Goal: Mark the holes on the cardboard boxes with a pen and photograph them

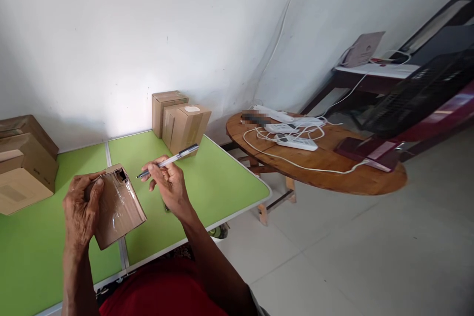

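My left hand is closed on a small cardboard box, thumb on its upper face and fingers round its far side. Shiny clear tape covers that face, and a dark hole shows near its top corner. In my right hand is a pen with a clear barrel and dark ends. Its tip points left toward the box but stays apart from it. Both hands are above the green folding table. A small dark thing on the table is mostly hidden behind my right wrist.
Cardboard boxes stand against the wall at the table's back, and more boxes sit at the far left. To the right, a round wooden table carries white power strips, tangled cables and the base of a black fan.
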A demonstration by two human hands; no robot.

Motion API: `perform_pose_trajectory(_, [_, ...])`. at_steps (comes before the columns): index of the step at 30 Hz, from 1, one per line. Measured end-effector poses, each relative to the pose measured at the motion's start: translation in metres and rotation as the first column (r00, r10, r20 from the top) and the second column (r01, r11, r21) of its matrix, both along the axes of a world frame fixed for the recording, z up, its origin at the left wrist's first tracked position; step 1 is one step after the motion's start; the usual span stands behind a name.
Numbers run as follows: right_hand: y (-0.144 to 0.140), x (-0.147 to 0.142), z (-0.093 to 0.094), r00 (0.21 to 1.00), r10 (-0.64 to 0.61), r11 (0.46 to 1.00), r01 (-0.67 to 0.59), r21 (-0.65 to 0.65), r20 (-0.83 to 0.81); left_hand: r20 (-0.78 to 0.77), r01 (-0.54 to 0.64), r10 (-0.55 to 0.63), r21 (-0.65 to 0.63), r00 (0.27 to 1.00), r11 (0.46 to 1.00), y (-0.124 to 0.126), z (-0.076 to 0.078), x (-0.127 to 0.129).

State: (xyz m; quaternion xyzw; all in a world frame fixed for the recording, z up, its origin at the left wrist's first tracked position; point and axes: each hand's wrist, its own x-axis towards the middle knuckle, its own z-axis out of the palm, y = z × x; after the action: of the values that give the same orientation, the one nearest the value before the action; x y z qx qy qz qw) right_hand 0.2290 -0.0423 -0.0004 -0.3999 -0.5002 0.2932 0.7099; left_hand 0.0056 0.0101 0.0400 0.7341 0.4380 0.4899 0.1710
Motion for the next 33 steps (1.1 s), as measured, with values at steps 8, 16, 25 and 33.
perform_pose_trajectory(8, [0.045, -0.01, -0.031, 0.682, 0.186, 0.707, 0.407, -0.578, 0.707, -0.004, -0.016, 0.016, -0.001, 1.0, 1.0, 0.002, 0.0, -0.003])
perform_pose_trajectory(16, [0.045, -0.038, -0.068, 0.58, 0.244, 0.641, 0.505, -0.578, 0.777, 0.003, -0.023, 0.023, 0.0, 1.0, 1.0, 0.007, -0.001, -0.003])
perform_pose_trajectory(25, [0.007, 0.002, -0.069, 0.556, 0.04, 0.457, 0.729, -0.51, 0.83, 0.003, -0.019, 0.019, 0.019, 1.0, 1.0, 0.004, -0.001, -0.002])
perform_pose_trajectory(33, [-0.001, 0.037, -0.087, 0.773, -0.047, 0.418, 0.59, -0.69, 0.633, 0.002, -0.007, 0.007, 0.013, 1.0, 1.0, 0.001, 0.0, -0.001])
